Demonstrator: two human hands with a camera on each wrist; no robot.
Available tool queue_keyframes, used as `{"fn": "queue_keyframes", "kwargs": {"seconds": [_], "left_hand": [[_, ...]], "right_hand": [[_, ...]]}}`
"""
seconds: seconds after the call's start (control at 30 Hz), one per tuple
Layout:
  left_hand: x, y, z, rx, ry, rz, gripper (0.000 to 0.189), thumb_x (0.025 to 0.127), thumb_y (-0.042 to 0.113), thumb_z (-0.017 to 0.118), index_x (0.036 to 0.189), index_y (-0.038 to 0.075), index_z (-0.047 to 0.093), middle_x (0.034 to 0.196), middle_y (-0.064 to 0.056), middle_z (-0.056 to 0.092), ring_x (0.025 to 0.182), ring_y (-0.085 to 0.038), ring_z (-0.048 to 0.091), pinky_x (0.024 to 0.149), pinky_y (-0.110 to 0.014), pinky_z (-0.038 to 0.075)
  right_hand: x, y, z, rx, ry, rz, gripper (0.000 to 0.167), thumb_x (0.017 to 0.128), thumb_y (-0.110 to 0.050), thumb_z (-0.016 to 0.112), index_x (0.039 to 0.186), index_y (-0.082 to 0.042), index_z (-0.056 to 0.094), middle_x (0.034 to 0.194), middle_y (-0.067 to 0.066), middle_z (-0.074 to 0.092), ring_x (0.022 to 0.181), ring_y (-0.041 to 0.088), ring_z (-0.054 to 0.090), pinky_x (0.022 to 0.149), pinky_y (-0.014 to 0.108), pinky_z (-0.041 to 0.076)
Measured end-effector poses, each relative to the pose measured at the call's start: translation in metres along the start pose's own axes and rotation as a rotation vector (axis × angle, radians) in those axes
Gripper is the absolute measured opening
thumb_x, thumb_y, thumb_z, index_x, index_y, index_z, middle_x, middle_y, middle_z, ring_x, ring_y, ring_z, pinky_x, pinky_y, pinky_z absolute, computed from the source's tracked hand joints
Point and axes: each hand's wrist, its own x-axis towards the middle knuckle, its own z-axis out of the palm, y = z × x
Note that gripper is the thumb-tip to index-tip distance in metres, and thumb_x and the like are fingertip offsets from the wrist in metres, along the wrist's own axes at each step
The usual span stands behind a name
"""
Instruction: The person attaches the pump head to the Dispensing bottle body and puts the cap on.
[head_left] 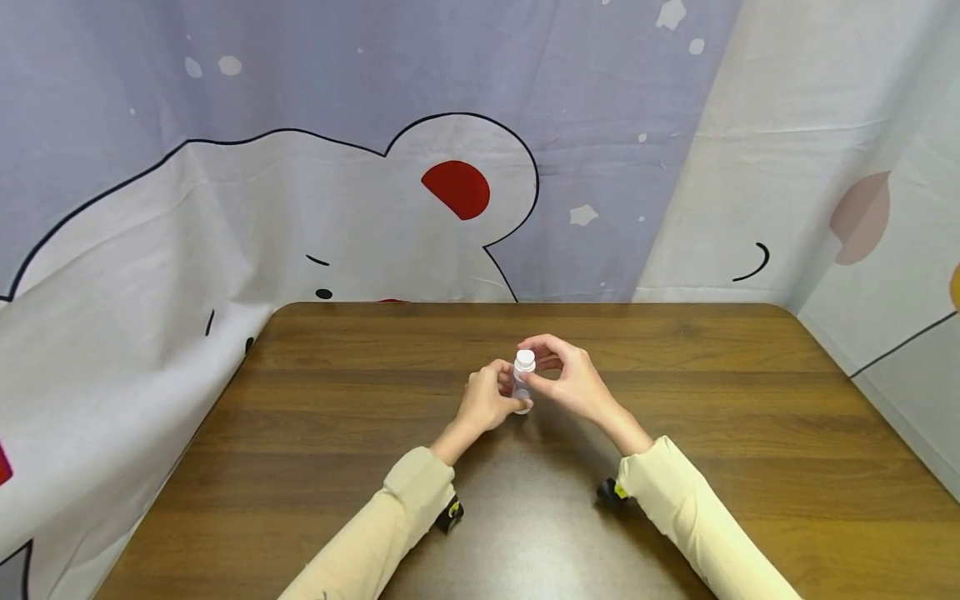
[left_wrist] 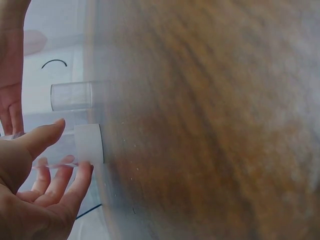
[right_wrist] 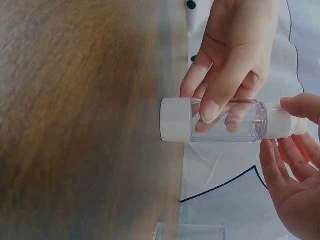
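Note:
A small clear bottle (right_wrist: 235,131) with a white base (right_wrist: 175,120) and a white pump top (head_left: 525,359) stands upright near the middle of the table. Around its clear body curl the thumb and fingers of my left hand (head_left: 482,402), low down by the base. My right hand (head_left: 576,382) pinches the white top between thumb and fingertips from the other side. In the left wrist view a clear cylindrical cap (left_wrist: 71,96) stands on the table beyond the bottle. Part of that clear cap (right_wrist: 190,233) also shows at the bottom edge of the right wrist view.
The brown wooden table (head_left: 337,400) has rounded far corners. A patterned curtain (head_left: 300,208) hangs right behind its back edge and along both sides. Black wrist devices (head_left: 450,513) sit under the cream sleeves (head_left: 375,533), close to the tabletop.

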Motion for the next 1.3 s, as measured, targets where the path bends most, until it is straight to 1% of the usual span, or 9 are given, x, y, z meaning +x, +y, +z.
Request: {"fn": "queue_keyframes", "kwargs": {"seconds": [0.07,0.17,0.3,0.4,0.5,0.9,1.03,1.13,1.3], "left_hand": [[0.001,-0.001,0.001,-0.004,-0.006,-0.009,0.045,0.072,0.011,0.083,0.109,-0.001,0.061,0.098,-0.015,0.072,0.089,-0.024,0.071,0.079,-0.035,0.056],[0.001,-0.001,0.000,-0.010,-0.008,-0.011,0.045,0.072,0.012,0.084,0.109,0.000,0.061,0.098,-0.015,0.072,0.089,-0.025,0.070,0.079,-0.036,0.056],[0.001,0.000,-0.001,-0.016,-0.008,-0.010,0.046,0.072,0.012,0.084,0.110,0.000,0.061,0.098,-0.014,0.072,0.089,-0.025,0.070,0.079,-0.036,0.056],[0.000,0.000,-0.001,-0.021,-0.009,-0.008,0.047,0.072,0.012,0.084,0.111,-0.001,0.061,0.098,-0.014,0.071,0.090,-0.026,0.070,0.079,-0.037,0.056],[0.000,0.000,-0.001,-0.022,-0.008,-0.009,0.047,0.072,0.012,0.084,0.111,0.000,0.061,0.098,-0.014,0.072,0.090,-0.026,0.070,0.079,-0.037,0.056],[0.001,-0.001,-0.001,-0.013,0.001,0.008,0.048,0.071,0.012,0.084,0.111,-0.001,0.061,0.096,-0.015,0.072,0.089,-0.026,0.071,0.078,-0.036,0.056],[0.000,-0.001,-0.001,-0.004,0.000,0.011,0.049,0.071,0.014,0.085,0.111,-0.001,0.061,0.095,-0.014,0.072,0.089,-0.025,0.071,0.077,-0.035,0.057],[0.000,-0.002,-0.001,0.005,-0.002,0.007,0.049,0.071,0.014,0.085,0.112,0.000,0.061,0.096,-0.014,0.072,0.088,-0.025,0.071,0.077,-0.035,0.057],[0.001,-0.001,-0.001,0.006,-0.004,0.002,0.049,0.072,0.013,0.084,0.113,0.000,0.061,0.100,-0.016,0.072,0.089,-0.026,0.072,0.077,-0.035,0.057]], "right_hand": [[0.000,-0.001,0.001,-0.014,0.013,0.020,0.033,0.078,-0.001,0.075,0.109,-0.003,0.063,0.100,0.012,0.069,0.088,0.022,0.066,0.080,0.041,0.056],[0.001,-0.006,0.001,-0.020,0.032,0.052,0.033,0.077,-0.002,0.077,0.107,-0.001,0.063,0.097,0.015,0.069,0.086,0.028,0.066,0.080,0.046,0.055],[0.000,-0.028,-0.001,-0.023,0.041,0.075,0.032,0.077,0.000,0.076,0.105,0.006,0.061,0.093,0.022,0.067,0.085,0.036,0.065,0.080,0.052,0.053],[0.000,-0.044,-0.002,-0.035,0.043,0.086,0.031,0.077,0.001,0.075,0.104,0.008,0.060,0.092,0.023,0.066,0.084,0.037,0.065,0.079,0.051,0.054],[0.000,-0.049,-0.001,-0.046,0.047,0.092,0.031,0.077,0.001,0.076,0.104,0.008,0.061,0.092,0.023,0.067,0.083,0.037,0.065,0.078,0.050,0.054],[0.003,-0.048,0.004,-0.034,0.055,0.088,0.031,0.076,0.003,0.076,0.103,0.005,0.062,0.096,0.024,0.067,0.084,0.040,0.066,0.080,0.057,0.052],[0.005,-0.031,0.008,-0.047,0.052,0.077,0.031,0.077,0.000,0.077,0.104,0.001,0.063,0.097,0.020,0.068,0.085,0.033,0.066,0.080,0.048,0.055],[0.007,-0.027,0.010,-0.054,0.052,0.069,0.031,0.076,0.000,0.077,0.104,0.001,0.063,0.097,0.019,0.068,0.084,0.031,0.066,0.079,0.044,0.055],[0.005,-0.051,0.006,-0.045,0.030,0.071,0.038,0.075,0.000,0.078,0.108,0.005,0.061,0.103,0.020,0.067,0.093,0.035,0.065,0.086,0.046,0.053]]}}
